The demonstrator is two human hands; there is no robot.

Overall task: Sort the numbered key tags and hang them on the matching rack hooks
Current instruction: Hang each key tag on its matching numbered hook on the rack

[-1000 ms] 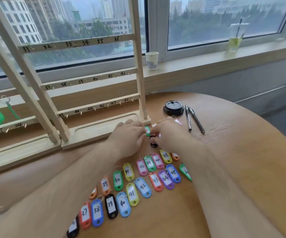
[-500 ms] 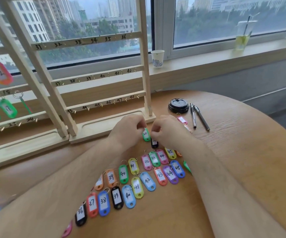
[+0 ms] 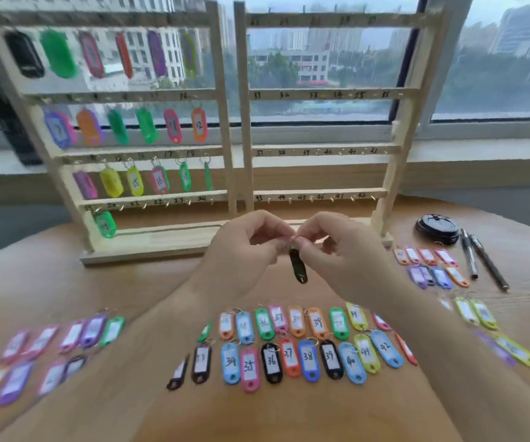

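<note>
The dark key tag [image 3: 298,267] is now lifted off the tabletop [image 3: 136,282] and dangles before the rack [image 3: 226,122], its top pinched by left hand [image 3: 244,247] and right hand [image 3: 337,250], apparently ready for hanging.

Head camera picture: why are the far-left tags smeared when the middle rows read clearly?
In the head view, likely motion blur, strongest toward the edges: left tags and top-rail tags smear, middle rows are legible, the held black tag is soft; daylight from behind backlights the rack.
</note>
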